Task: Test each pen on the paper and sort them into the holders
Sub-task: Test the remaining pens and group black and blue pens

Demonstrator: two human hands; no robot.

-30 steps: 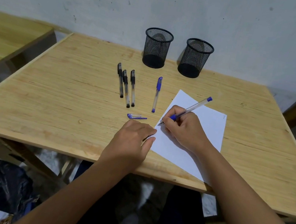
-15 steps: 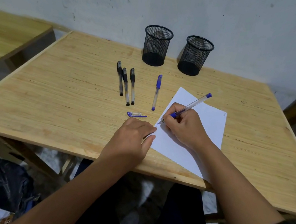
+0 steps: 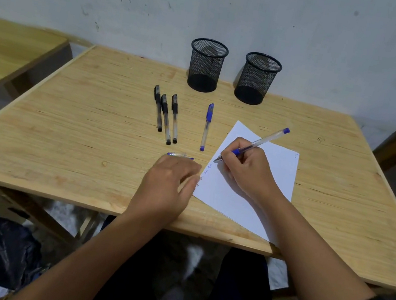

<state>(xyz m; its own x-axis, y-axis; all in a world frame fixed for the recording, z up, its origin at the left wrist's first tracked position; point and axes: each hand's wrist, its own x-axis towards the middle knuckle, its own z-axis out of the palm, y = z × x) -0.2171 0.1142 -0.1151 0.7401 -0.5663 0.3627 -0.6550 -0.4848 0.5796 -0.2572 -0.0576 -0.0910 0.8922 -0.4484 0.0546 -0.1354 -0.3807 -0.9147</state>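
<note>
Our right hand [image 3: 248,169] pinches the light, rigid blue pen [image 3: 257,143] at its rubber grip, tip on the paper [image 3: 274,166] near the desk's [image 3: 66,130] front edge. Our left hand [image 3: 168,186], loosely curled, holds nothing.

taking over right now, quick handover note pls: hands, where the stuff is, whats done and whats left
Right hand: gripping the uncapped blue pen, tip on the paper; blue writing already at the paper's left edge.
Left hand: empty, resting on the table by the paper's left edge.
Blue cap lies just beyond the left hand.
Capped and untested: three black pens, one blue pen.
Both mesh holders look empty.
Left: recap, sort this pen, test the other four.
</note>
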